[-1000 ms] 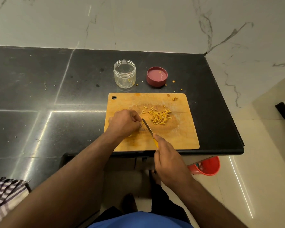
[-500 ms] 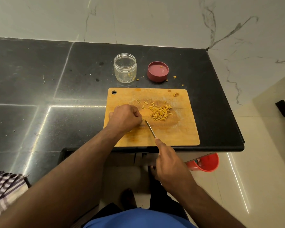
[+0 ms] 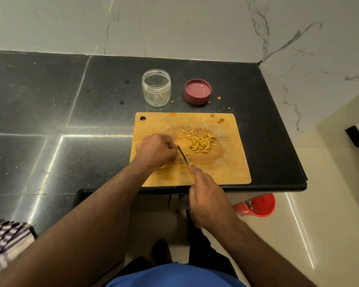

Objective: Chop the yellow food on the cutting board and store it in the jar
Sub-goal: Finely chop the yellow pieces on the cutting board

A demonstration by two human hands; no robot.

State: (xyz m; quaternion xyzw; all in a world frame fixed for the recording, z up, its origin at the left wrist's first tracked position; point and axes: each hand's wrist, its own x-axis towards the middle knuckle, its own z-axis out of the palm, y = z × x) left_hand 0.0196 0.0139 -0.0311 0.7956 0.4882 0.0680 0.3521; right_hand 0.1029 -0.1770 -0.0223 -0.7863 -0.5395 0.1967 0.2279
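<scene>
The right hand clamped its grip on the knife. The chopped yellow pieces lay just right of the blade on the cutting board. The left hand was curled, its hold hidden.

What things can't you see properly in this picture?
- Head view: whatever the left hand is holding down; its curled fingers cover it.
- Knife handle: hidden inside the right hand.
- Red bucket: partly behind the counter edge; its contents are too small to tell.

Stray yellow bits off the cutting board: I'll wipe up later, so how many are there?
About 5: one in the lid, one beside the jar, three on the counter right of the lid. Smaller crumbs may escape notice.
</scene>
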